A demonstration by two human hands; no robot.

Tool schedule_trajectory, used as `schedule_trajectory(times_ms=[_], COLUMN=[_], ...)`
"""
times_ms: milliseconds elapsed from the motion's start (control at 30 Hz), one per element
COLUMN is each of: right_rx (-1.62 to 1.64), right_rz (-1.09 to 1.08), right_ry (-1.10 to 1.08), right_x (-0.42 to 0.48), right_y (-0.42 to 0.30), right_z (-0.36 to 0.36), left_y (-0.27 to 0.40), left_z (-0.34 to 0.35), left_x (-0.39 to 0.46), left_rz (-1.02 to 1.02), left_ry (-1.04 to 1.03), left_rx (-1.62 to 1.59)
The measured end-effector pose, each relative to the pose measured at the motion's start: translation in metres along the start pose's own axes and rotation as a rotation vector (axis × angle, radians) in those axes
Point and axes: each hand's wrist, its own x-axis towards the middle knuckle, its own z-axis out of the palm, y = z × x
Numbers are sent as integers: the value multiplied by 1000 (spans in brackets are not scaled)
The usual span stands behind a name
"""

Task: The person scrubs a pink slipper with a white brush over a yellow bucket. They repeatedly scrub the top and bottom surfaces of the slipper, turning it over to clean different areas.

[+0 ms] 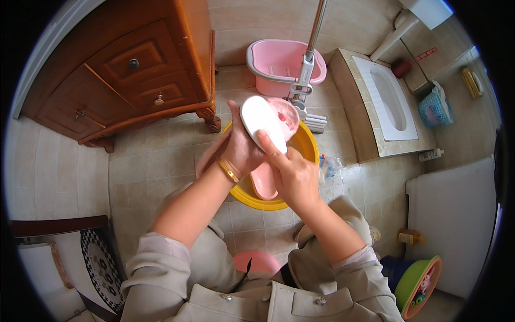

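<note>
My right hand (295,177) grips a white oval scrub brush (261,116), index finger laid along its back. Under and beside the brush, the upper of a pink slipper (290,114) shows. My left hand (243,151), a gold bracelet at its wrist, appears to hold that slipper; its fingers are hidden behind the brush. Below the hands, a pink slipper sole (265,183) shows over the yellow basin (259,204); whether it belongs to the same slipper cannot be told. Another pink slipper-like piece (211,155) leans at the basin's left rim.
A mop (305,70) stands by a pink tub (269,86) behind the basin. Left is a wooden cabinet (149,76); right, a raised squat toilet (390,104). A wet plastic bag (330,167) lies beside the basin. A green-and-orange basin (414,287) sits lower right.
</note>
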Motion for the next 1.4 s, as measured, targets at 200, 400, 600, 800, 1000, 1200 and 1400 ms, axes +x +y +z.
schedule_trajectory(times_ms=[200,400,600,800,1000,1200,1400], right_rx=[-65,-28,42,75,22,114,65], right_rz=[-59,-50,-63,-42,-26,-16,7], right_ry=[-29,-36,9,48,-47,-97,38], right_x=[-35,-48,-43,-16,-11,-49,-6], right_y=[12,22,22,-3,-7,-2,-3], right_z=[11,11,6,15,13,15,11], left_y=[27,47,56,29,23,47,11], left_z=[13,7,11,-9,-3,0,-7], left_x=[0,2,-5,-4,0,-3,3], left_rz=[73,172,225,78,81,178,-31], left_ry=[42,41,35,-288,-50,13,-402], left_rx=[-12,-119,-242,-388,-273,-304,-561])
